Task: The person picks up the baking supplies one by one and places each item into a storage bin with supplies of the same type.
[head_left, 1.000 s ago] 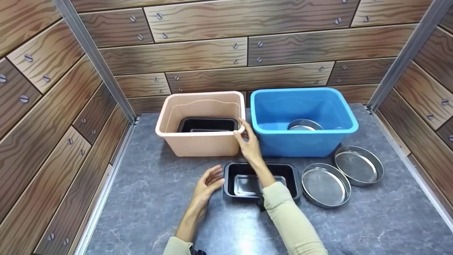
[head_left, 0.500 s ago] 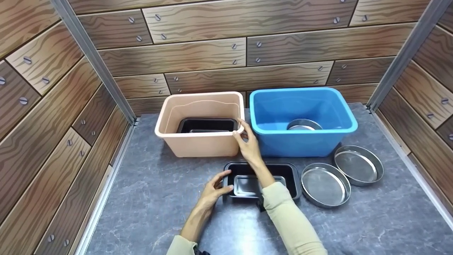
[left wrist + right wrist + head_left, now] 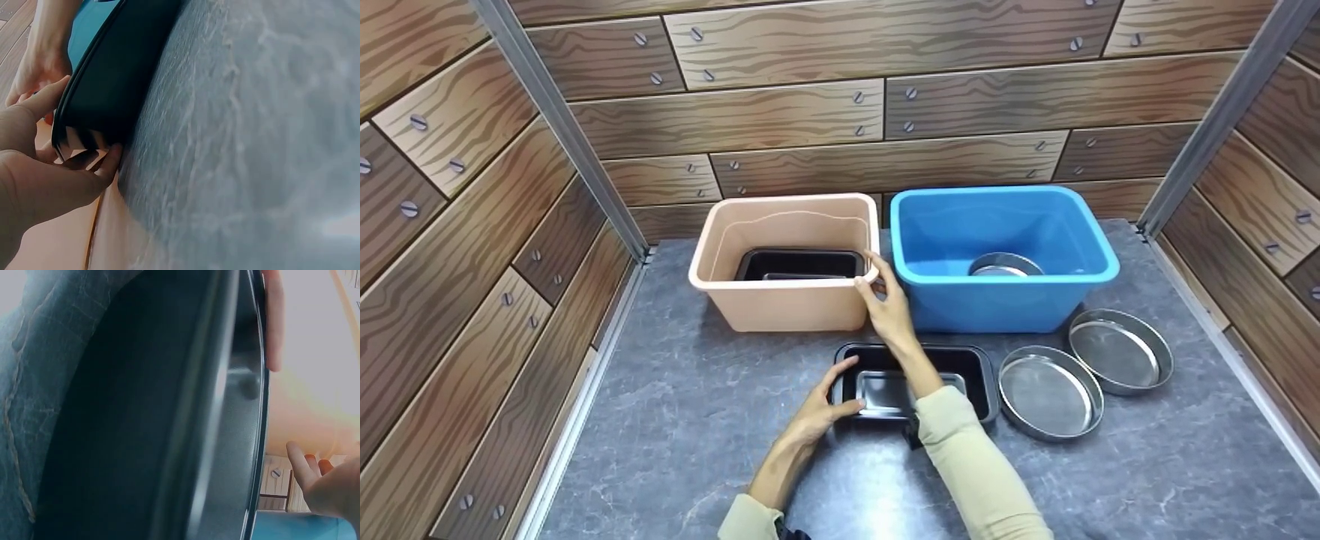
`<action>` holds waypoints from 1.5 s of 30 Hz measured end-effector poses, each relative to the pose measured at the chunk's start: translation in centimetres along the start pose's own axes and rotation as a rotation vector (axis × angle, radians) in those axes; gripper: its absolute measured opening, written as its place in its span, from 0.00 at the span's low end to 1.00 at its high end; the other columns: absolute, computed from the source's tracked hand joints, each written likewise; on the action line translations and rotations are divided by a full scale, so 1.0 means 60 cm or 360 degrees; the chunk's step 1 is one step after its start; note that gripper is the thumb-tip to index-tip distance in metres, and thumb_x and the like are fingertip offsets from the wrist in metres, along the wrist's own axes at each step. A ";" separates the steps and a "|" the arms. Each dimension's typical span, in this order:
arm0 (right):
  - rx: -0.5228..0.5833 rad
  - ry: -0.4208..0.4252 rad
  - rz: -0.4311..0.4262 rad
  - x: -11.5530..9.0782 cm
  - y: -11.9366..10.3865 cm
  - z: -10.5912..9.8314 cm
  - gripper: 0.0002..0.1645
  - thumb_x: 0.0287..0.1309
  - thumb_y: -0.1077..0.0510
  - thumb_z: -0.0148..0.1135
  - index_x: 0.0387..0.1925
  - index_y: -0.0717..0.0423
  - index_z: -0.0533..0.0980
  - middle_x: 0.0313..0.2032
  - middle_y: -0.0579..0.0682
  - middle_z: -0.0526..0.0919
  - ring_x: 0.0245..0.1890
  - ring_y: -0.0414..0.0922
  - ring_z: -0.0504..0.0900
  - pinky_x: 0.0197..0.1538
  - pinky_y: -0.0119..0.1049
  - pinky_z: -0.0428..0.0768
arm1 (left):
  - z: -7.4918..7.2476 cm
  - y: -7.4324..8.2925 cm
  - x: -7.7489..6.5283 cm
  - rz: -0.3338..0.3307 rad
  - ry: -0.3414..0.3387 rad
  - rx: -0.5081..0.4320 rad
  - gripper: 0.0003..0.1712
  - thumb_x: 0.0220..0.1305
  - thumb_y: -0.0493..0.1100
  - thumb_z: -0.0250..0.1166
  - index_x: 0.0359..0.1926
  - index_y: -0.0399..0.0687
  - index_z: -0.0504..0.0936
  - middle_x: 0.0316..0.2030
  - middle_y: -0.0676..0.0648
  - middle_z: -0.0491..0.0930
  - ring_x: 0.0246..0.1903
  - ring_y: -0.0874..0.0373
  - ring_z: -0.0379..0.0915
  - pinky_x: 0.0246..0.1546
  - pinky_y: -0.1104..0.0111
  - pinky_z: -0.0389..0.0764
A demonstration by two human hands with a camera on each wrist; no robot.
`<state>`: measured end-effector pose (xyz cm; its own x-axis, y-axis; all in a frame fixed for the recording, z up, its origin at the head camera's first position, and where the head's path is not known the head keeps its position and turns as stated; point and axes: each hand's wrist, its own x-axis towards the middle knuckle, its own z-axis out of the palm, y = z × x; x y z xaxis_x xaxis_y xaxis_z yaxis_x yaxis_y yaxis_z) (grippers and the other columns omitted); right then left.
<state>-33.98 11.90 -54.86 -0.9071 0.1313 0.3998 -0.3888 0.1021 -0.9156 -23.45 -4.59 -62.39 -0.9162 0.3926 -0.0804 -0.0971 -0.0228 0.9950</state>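
A dark rectangular loaf pan [image 3: 885,386] sits on the grey table in front of the two bins. My left hand [image 3: 814,412] grips its left end; in the left wrist view the thumb lies at the rim of the loaf pan [image 3: 107,84] while fingers curl under the end. My right hand [image 3: 891,315] reaches across above the pan and holds the front right corner of the peach bin [image 3: 787,309] by its rim. Inside that bin lies dark loaf bakeware [image 3: 802,262], partly hidden by the front wall.
A blue bin [image 3: 982,304] stands right of the peach one, with a round metal pan [image 3: 1005,262] inside. Two more round pans, a nearer one [image 3: 1046,394] and a farther one [image 3: 1121,352], lie on the table at right. Wood-patterned walls [image 3: 780,116] enclose the back and sides.
My left hand has moved right from beside the loaf pan onto its left end and taken hold of it. The right hand has stayed at the peach bin's corner.
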 end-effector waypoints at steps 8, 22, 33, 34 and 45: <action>0.0000 -0.0033 -0.0028 -0.002 0.015 -0.006 0.30 0.72 0.60 0.62 0.73 0.56 0.70 0.72 0.62 0.70 0.63 0.57 0.75 0.66 0.61 0.72 | 0.003 0.000 -0.005 0.0021 -0.0022 0.0112 0.45 0.66 0.39 0.71 0.80 0.52 0.63 0.80 0.42 0.56 0.80 0.42 0.40 0.78 0.41 0.37; -0.0018 -0.0008 0.0031 -0.004 0.018 -0.004 0.32 0.72 0.61 0.63 0.73 0.59 0.69 0.73 0.61 0.70 0.64 0.65 0.74 0.66 0.62 0.71 | 0.002 0.014 -0.018 0.0020 0.0045 0.0067 0.45 0.73 0.42 0.67 0.83 0.53 0.54 0.82 0.44 0.46 0.81 0.42 0.32 0.78 0.43 0.33; -0.0002 -0.0014 0.0005 0.000 0.013 -0.004 0.31 0.72 0.62 0.62 0.73 0.58 0.69 0.73 0.61 0.69 0.66 0.60 0.73 0.67 0.65 0.69 | -0.014 0.037 -0.018 0.0089 0.0235 0.0220 0.46 0.70 0.44 0.69 0.82 0.53 0.56 0.81 0.45 0.51 0.81 0.42 0.39 0.79 0.45 0.42; -0.0001 -0.0020 0.0003 0.001 0.013 -0.004 0.31 0.72 0.61 0.62 0.73 0.57 0.69 0.74 0.60 0.69 0.66 0.59 0.73 0.68 0.65 0.69 | -0.015 0.038 -0.019 0.0103 0.0243 0.0228 0.46 0.70 0.43 0.69 0.82 0.52 0.57 0.81 0.44 0.52 0.81 0.41 0.40 0.79 0.45 0.43; -0.0020 -0.0050 0.0023 0.002 0.012 -0.005 0.31 0.73 0.58 0.62 0.73 0.54 0.70 0.74 0.57 0.69 0.67 0.58 0.73 0.69 0.62 0.69 | -0.031 0.052 -0.021 0.0135 0.0323 0.0344 0.42 0.65 0.41 0.72 0.78 0.52 0.68 0.78 0.42 0.60 0.79 0.40 0.47 0.78 0.42 0.46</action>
<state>-34.35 12.28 -55.46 -0.9175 0.1017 0.3846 -0.3734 0.1130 -0.9207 -23.34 -6.88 -59.32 -0.9786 0.2053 0.0152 0.0483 0.1573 0.9864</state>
